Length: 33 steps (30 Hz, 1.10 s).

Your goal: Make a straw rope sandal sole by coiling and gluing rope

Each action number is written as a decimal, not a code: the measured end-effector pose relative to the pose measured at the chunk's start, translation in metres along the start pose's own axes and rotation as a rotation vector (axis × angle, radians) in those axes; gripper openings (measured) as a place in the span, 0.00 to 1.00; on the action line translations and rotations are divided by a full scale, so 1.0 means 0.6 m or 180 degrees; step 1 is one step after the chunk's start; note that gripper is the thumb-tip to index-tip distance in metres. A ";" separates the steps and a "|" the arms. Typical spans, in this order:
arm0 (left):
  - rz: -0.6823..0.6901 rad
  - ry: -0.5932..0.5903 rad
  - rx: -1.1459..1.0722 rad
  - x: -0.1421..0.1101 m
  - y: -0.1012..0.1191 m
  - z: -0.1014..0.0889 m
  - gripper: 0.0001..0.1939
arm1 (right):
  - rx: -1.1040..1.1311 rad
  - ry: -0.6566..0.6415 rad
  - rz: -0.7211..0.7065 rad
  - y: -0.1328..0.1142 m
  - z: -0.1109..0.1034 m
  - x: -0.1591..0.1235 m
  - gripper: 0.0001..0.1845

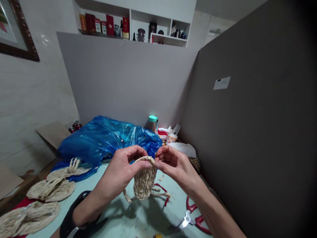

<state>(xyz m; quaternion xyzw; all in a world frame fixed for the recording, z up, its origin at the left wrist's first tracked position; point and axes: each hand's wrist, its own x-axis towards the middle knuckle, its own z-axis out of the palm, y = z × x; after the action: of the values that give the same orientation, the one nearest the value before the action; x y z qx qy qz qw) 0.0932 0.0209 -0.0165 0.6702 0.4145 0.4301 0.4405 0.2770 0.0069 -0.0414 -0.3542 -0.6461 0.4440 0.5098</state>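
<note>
A small woven straw sandal [145, 181] hangs upright between my hands, its braided sole turned towards me. My left hand [127, 163] pinches its top edge between thumb and fingers. On the right of that same edge, my right hand [172, 160] is closed, with thumb and index fingertip pressed together at the rim. Loose straw cords [158, 194] and a red cord [162, 188] trail below or behind the sole. Finished-looking straw sandals [51, 190] lie at the left of the table.
Red-handled scissors [189, 218] lie near my right forearm. A black-handled tool [83, 198] is partly hidden by my left wrist. Behind the hands sit a blue plastic bag [106, 135], a bottle with a teal lid [153, 123] and a paper cup [171, 138]. Grey partitions [133, 79] enclose the table.
</note>
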 end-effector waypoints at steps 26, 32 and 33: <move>-0.0197 -0.0373 -0.0319 0.009 -0.020 -0.003 0.18 | -0.0846 -0.0054 -0.0231 -0.009 -0.037 -0.001 0.17; -0.0124 -0.0454 -0.0224 0.005 -0.017 0.005 0.17 | -0.0965 -0.0225 -0.0190 -0.004 -0.013 -0.004 0.09; -0.0096 -0.0439 -0.0184 0.004 -0.018 0.008 0.17 | -0.0994 -0.0200 -0.0203 -0.003 -0.010 -0.006 0.09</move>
<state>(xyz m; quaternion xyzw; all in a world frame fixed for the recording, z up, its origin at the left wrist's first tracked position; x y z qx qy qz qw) 0.0964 0.0252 -0.0270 0.6790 0.3806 0.3880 0.4936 0.2839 0.0045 -0.0403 -0.3943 -0.7339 0.3327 0.4419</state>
